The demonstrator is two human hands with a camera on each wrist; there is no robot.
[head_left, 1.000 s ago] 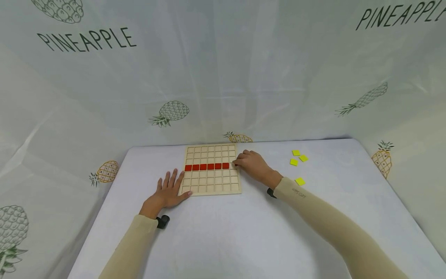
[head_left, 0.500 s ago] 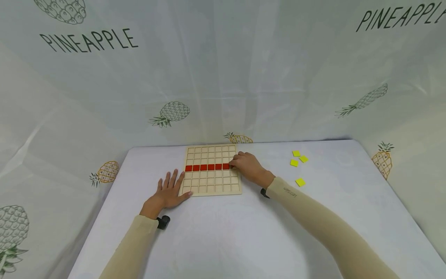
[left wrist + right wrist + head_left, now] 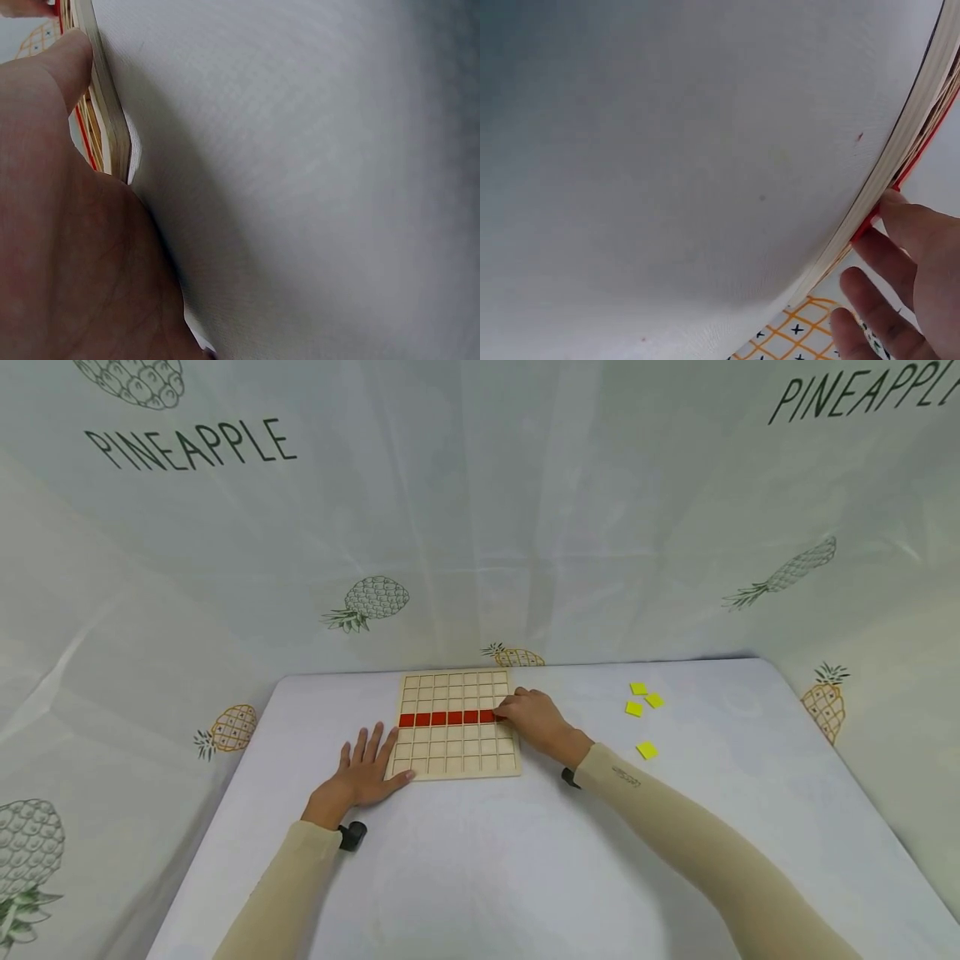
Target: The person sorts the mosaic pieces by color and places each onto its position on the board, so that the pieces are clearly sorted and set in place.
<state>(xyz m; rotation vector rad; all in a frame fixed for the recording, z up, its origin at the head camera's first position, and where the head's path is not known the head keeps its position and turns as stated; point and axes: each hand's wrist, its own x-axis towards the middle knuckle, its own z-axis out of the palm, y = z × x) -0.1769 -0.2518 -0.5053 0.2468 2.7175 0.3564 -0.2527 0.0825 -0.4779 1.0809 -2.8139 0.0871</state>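
Observation:
A square wooden grid board lies near the back of the table. Across its middle runs a row of red square tiles. At the right end of that row, my right hand pinches one more red tile between thumb and index finger, over the last cell. My fingers partly cover this tile in the head view. My left hand lies with fingers spread at the board's front left corner. Its thumb rests against the board's edge.
Several yellow square tiles lie to the right of the board, three in a back cluster and one nearer the front. Behind the table hangs a pale curtain printed with pineapples.
My right hand has moved slightly left, from the board's right edge onto the last cell of the red row, bringing the red tile there. The left hand has stayed in place.

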